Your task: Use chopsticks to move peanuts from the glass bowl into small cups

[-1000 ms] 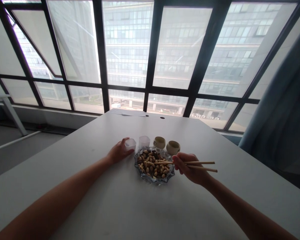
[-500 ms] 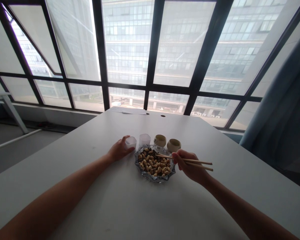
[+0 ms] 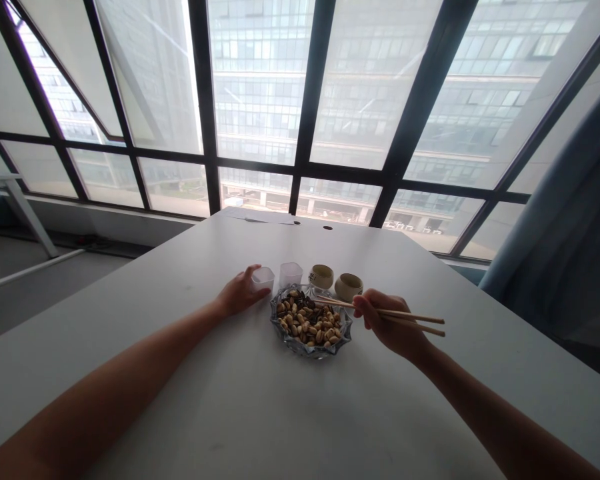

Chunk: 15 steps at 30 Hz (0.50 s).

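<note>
My right hand [image 3: 387, 320] is closed around a pair of wooden chopsticks [image 3: 415, 319]. Their tips reach over the far part of a scalloped glass bowl [image 3: 310, 352]; whether they pinch anything is too small to tell. Pistachios [image 3: 305, 327] fill most of the bowl, with dark seeds [image 3: 303, 303] among them toward the back. On the bowl's left, my left hand [image 3: 243, 291] grips a small clear plastic cup [image 3: 263, 277] between thumb and fingers, with the cup standing on the table.
A second clear plastic cup [image 3: 291, 274] stands behind the bowl. Two beige ceramic cups [image 3: 321, 276] sit to its right, close to the bowl's far rim. Papers [image 3: 260, 217] lie at the far end of the white table [image 3: 220, 400], before the windows.
My right hand has shifted right and slightly up, drawing the chopsticks toward the bowl's back right. My left hand stays on the plastic cup. The camera view has tilted a little.
</note>
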Motion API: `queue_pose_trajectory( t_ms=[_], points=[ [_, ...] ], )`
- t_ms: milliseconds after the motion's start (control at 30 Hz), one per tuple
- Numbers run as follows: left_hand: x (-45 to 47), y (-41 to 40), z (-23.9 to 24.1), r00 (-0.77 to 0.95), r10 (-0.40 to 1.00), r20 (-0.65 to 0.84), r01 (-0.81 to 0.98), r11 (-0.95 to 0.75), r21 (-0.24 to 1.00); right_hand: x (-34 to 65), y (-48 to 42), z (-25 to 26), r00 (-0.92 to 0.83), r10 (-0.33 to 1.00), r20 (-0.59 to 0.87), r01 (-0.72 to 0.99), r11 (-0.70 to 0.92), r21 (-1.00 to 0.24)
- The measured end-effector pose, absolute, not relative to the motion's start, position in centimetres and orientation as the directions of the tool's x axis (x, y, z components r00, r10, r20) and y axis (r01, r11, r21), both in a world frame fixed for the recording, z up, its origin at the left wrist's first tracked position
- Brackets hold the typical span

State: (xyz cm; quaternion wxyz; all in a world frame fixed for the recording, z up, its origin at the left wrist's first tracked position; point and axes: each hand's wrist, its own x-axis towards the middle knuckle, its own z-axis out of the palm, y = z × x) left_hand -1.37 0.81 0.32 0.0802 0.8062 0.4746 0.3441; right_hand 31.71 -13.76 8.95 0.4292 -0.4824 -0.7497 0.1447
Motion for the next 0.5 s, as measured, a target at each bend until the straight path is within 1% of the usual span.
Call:
queue_pose_trajectory(
  t_ms=[100, 200, 300, 400, 500],
  points=[
    [-1.4, 0.7, 0.5, 0.309, 0.827, 0.470, 0.717, -0.527, 0.456, 31.3, -13.6, 8.3, -0.247, 0.815, 0.525, 0.618, 0.550, -0.562],
    [-1.3, 0.6, 0.5, 0.298, 0.839, 0.456, 0.726, -0.509, 0.461, 31.1, -13.3, 7.6, -0.282, 0.789, 0.546, 0.605, 0.588, -0.538],
    [-1.3, 0.6, 0.6, 0.295, 0.838, 0.459, 0.725, -0.509, 0.464, 31.3, -13.2, 7.1, -0.281, 0.775, 0.566, 0.592, 0.604, -0.534],
    [-1.3, 0.7, 0.6, 0.299, 0.836, 0.460, 0.724, -0.512, 0.462, 31.8, -13.1, 6.9, -0.225, 0.801, 0.555, 0.554, 0.573, -0.604],
    [-1.3, 0.7, 0.5, 0.302, 0.836, 0.458, 0.722, -0.514, 0.463, 32.2, -12.6, 7.0, -0.073, 0.851, 0.520, 0.426, 0.498, -0.755]
  ],
)
